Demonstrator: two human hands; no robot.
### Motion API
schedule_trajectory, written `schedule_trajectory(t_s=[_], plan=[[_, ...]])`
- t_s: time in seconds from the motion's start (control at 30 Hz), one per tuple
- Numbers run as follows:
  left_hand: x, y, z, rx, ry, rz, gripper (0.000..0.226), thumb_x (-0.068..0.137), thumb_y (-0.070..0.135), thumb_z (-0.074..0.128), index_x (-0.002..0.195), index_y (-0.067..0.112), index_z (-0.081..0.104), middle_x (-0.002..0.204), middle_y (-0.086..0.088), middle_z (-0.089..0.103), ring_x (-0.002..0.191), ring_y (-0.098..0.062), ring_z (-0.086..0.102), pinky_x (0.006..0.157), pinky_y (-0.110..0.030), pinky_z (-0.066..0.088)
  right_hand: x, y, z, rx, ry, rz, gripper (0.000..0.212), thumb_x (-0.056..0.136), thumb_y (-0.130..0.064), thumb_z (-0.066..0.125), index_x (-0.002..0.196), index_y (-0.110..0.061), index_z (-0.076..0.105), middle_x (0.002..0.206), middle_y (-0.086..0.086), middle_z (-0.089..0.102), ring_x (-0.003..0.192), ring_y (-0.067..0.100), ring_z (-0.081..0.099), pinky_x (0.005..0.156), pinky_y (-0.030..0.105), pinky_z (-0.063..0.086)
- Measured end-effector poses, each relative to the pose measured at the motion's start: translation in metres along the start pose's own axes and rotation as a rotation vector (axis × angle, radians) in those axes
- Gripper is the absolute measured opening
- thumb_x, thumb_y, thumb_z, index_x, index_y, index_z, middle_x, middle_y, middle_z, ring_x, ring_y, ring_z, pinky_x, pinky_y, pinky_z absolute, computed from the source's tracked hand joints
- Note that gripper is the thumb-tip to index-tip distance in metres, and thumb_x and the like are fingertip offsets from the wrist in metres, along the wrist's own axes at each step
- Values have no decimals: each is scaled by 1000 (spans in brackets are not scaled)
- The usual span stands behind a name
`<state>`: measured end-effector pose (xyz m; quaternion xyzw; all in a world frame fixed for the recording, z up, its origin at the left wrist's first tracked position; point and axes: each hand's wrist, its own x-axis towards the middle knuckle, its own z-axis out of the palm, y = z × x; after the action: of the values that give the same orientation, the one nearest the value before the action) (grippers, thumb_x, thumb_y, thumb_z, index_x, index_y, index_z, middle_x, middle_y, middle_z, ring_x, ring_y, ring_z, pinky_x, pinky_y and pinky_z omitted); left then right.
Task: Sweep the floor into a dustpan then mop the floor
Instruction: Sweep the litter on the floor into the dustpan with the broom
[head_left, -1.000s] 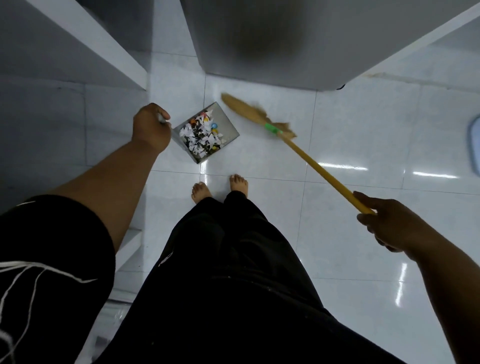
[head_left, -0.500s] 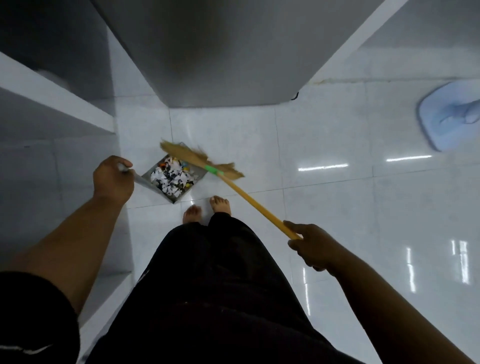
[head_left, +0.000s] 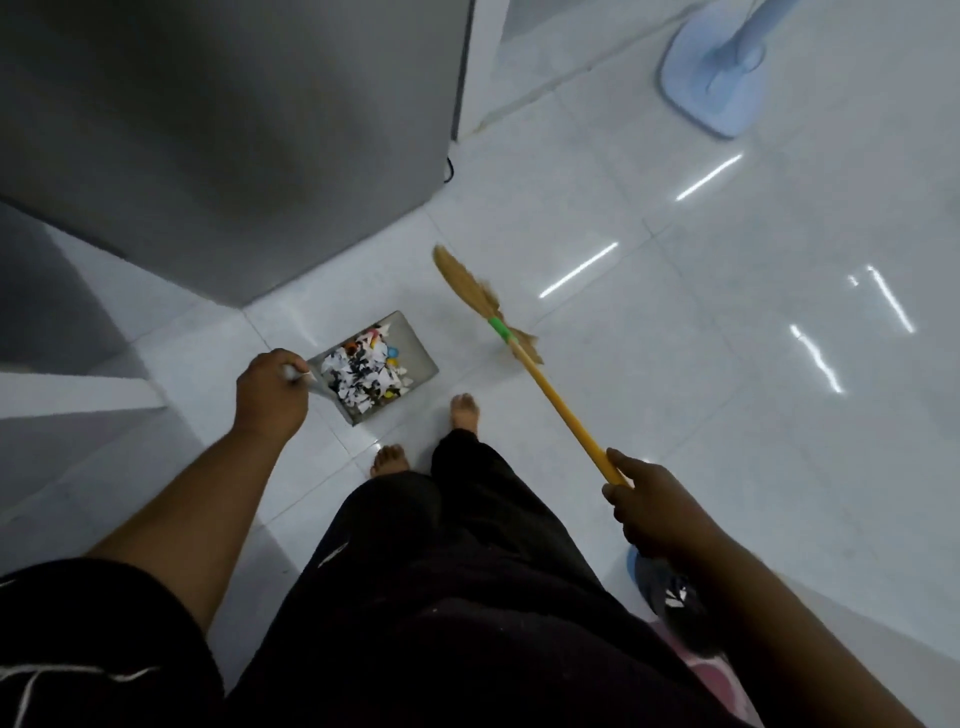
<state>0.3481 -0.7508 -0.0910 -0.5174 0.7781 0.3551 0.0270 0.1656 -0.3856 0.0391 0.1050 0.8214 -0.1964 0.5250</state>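
My left hand grips the handle of a grey metal dustpan, held just above the white tiled floor. The pan holds a heap of torn paper scraps with a few coloured bits. My right hand is closed round the yellow handle of a straw broom. Its bristle head, bound with a green band, points away from me, to the right of the dustpan and apart from it. My bare feet stand just behind the pan.
A tall grey cabinet or fridge fills the upper left, with a white ledge at the left edge. A pale blue fan base stands at the top right. A blue slipper and something pink lie by my right leg.
The broom head has swung off the dustpan to its right. The view has turned right, so the fan base shows more and a slipper appears. Both hands keep their grips.
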Motion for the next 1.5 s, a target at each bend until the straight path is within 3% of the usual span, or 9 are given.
schedule_trajectory(t_s=[0.23, 0.43, 0.63, 0.73, 0.87, 1.1, 1.3, 1.5], plan=[[1, 65, 36, 24, -110, 172, 23, 85, -2, 57, 82, 21, 61, 102, -8, 64, 93, -25, 60, 77, -23, 42, -23, 69, -23, 179, 188, 61, 51, 94, -16, 52, 143, -23, 39, 69, 9, 51, 40, 11, 40, 36, 20, 34], [-12, 140, 71, 13, -187, 235, 18, 87, 0, 59, 83, 18, 62, 102, -8, 66, 93, -25, 62, 78, -27, 46, -19, 131, -51, 302, 213, 102, 51, 96, -16, 49, 145, -20, 36, 74, 11, 49, 42, 13, 40, 38, 21, 34], [-40, 224, 123, -11, -272, 277, 20, 88, 1, 58, 84, 21, 62, 103, 3, 66, 94, -16, 60, 71, -14, 42, -1, 193, -87, 546, 204, 168, 45, 96, -15, 47, 140, -18, 42, 74, 13, 47, 41, 14, 37, 40, 23, 30], [-55, 262, 149, 3, -302, 325, 23, 89, 2, 58, 83, 24, 61, 103, 5, 66, 90, -16, 61, 70, -18, 45, -2, 218, -99, 691, 171, 166, 38, 94, -13, 47, 132, -15, 48, 73, 12, 44, 43, 15, 35, 43, 24, 27], [-72, 308, 183, 31, -377, 424, 28, 89, 4, 61, 79, 30, 61, 102, 6, 67, 88, -17, 62, 74, -26, 50, -16, 243, -111, 856, 173, 179, 18, 90, -14, 50, 106, -19, 57, 55, 1, 37, 39, 12, 29, 41, 21, 23], [-88, 385, 231, 104, -536, 648, 10, 89, 11, 65, 90, 22, 65, 99, 6, 67, 94, -20, 63, 82, -37, 53, -47, 250, -95, 1136, 220, 221, 6, 89, -14, 51, 85, -13, 54, 52, -2, 33, 40, 13, 24, 40, 20, 21], [-109, 439, 266, 169, -729, 817, 6, 90, 11, 65, 93, 16, 65, 102, -1, 67, 95, -19, 60, 80, -28, 47, -83, 227, -61, 1431, 265, 295, 1, 88, -15, 51, 88, -14, 51, 56, -1, 31, 44, 12, 21, 41, 20, 18], [-131, 484, 292, 254, -913, 1036, 6, 89, 11, 66, 95, 12, 64, 101, -5, 67, 95, -18, 60, 81, -25, 45, -109, 193, -19, 1700, 342, 364, 18, 89, -20, 53, 100, -6, 56, 60, 1, 33, 46, 12, 22, 42, 20, 16]])
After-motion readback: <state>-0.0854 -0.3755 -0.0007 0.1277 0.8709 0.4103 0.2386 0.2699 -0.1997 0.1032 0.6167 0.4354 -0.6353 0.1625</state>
